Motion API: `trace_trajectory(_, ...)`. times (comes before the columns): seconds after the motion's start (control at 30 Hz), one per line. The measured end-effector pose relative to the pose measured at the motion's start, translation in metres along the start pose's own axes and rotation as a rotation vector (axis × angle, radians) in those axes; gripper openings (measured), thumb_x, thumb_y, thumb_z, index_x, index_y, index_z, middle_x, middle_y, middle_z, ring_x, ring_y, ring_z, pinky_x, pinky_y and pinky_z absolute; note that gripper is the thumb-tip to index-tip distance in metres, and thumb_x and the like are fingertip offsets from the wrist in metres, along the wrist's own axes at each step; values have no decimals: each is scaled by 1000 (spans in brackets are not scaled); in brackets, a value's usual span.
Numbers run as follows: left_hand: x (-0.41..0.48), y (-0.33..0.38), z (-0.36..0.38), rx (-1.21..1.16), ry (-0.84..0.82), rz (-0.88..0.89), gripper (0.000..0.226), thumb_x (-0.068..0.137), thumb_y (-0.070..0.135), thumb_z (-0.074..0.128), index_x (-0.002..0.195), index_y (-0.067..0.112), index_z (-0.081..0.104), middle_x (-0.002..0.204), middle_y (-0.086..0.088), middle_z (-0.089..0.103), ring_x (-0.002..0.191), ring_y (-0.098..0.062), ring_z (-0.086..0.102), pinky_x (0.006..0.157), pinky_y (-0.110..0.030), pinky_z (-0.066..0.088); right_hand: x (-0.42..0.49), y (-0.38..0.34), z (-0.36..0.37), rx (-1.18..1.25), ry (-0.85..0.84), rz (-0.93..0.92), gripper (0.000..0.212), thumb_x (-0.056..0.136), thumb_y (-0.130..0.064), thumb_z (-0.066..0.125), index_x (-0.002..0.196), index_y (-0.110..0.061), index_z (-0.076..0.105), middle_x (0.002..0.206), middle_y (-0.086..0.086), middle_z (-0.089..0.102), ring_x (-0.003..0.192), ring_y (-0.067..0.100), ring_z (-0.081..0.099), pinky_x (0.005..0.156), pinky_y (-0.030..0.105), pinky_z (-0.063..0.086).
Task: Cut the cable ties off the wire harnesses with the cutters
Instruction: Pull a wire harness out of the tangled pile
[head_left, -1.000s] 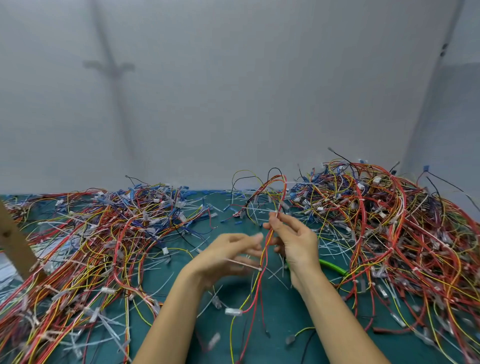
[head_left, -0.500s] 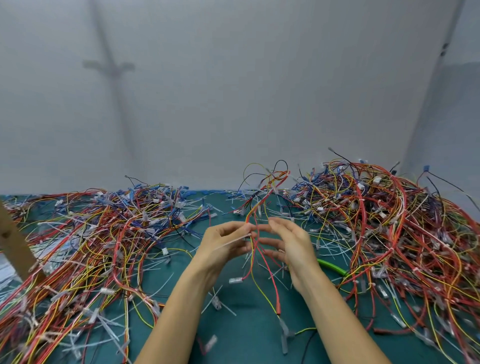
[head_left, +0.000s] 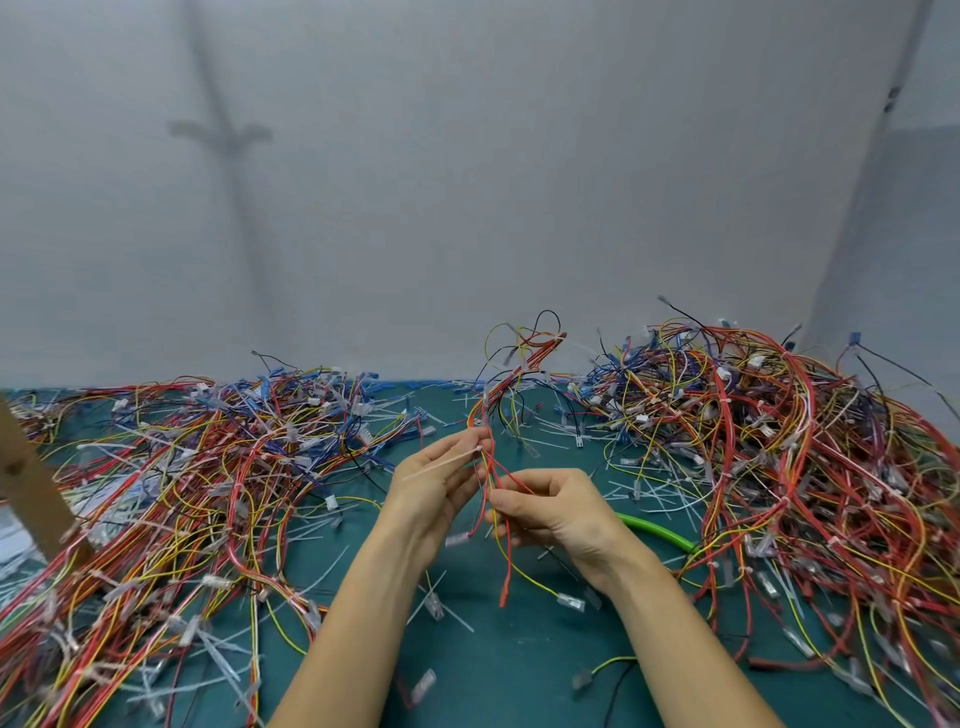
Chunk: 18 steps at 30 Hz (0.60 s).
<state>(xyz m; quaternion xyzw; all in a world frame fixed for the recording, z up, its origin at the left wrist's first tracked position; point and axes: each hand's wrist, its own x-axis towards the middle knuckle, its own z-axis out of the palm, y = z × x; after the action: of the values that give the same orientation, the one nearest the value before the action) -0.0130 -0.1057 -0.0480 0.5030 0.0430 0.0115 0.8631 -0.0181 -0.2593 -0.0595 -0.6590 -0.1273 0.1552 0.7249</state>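
Since half a second ago the right hand (head_left: 553, 512) has dropped toward the lower centre of the frame and curled its fingers, which before reached out flat. It now pinches a few strands of the small harness of red, yellow and black wires (head_left: 524, 364), drawing them aside, I judge, to loosen the bundle. Just left of it, the left hand (head_left: 439, 486) pinches a thin white plastic cable tie (head_left: 441, 463) at its fingertips, the tail lying across the palm; whether the tie is already cut free I cannot tell. Neither hand holds the cutters: a green-sleeved handle (head_left: 655, 531), probably theirs, lies on the dark teal table mat (head_left: 519, 675) just behind the right wrist, within easy reach. One low heaped wire tangle (head_left: 182, 493) fills the left of the frame and a taller heaped tangle (head_left: 779, 467) the right, kept apart, apparently to separate finished from waiting.
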Motion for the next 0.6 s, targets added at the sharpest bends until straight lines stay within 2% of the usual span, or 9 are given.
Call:
trace_trajectory(0.1, 0, 5, -5, 101, -29, 6, 14, 81, 16, 69, 92, 15, 78, 91, 1, 75, 64, -7, 64, 62, -16, 55, 2, 1, 3, -1, 41, -20, 18, 80, -32, 75, 83, -14, 76, 81, 7, 75, 72, 18, 72, 64, 24, 57)
trace_trajectory(0.17, -1, 9, -11, 180, -74, 8, 18, 81, 16, 69, 95, 21, 80, 88, 5, 73, 66, -7, 60, 65, -17, 52, 4, 0, 6, 22, 138, -33, 32, 82, -43, 69, 93, -14, 73, 90, 4, 76, 79, 22, 74, 66, 27, 58)
trace_trajectory(0.3, 0, 9, -15, 367, -49, 48, 31, 89, 7, 58, 101, 29, 78, 80, 12, 67, 75, -9, 52, 69, -22, 45, 10, -2, -2, 118, 366, -130, 48, 77, -51, 64, 110, -15, 65, 104, 1, 75, 96, 17, 72, 87, 33, 54)
trace_trajectory(0.37, 2, 9, -14, 443, 41, 92, 37, 85, 1, 54, 94, 25, 80, 83, 9, 69, 77, -11, 49, 68, -23, 42, 10, -3, -7, 197, 435, -171, 53, 74, -50, 66, 114, -15, 64, 106, -1, 75, 100, 15, 71, 93, 33, 51)
trace_trajectory(0.47, 4, 11, -17, 591, 130, 208, 46, 77, -4, 44, 65, 23, 79, 70, 5, 69, 68, -10, 48, 62, -20, 41, 11, -3, -13, 427, 492, -166, 50, 82, -47, 63, 111, -7, 65, 106, 7, 74, 98, 22, 72, 90, 34, 52)
trace_trajectory(0.57, 3, 10, -25, 887, 60, 262, 35, 65, 16, 44, 42, 25, 68, 72, -9, 65, 66, -10, 50, 69, -27, 40, 12, -3, -15, 559, 468, -91, 40, 95, -40, 56, 111, -4, 63, 101, 11, 75, 86, 22, 74, 78, 31, 56)
trace_trajectory(0.6, 2, 9, -29, 992, 8, 243, 30, 58, 21, 42, 39, 26, 65, 69, -7, 61, 65, -9, 50, 70, -29, 38, 13, -2, -15, 565, 478, -63, 35, 96, -35, 57, 109, -4, 64, 97, 10, 76, 78, 19, 74, 71, 29, 56)
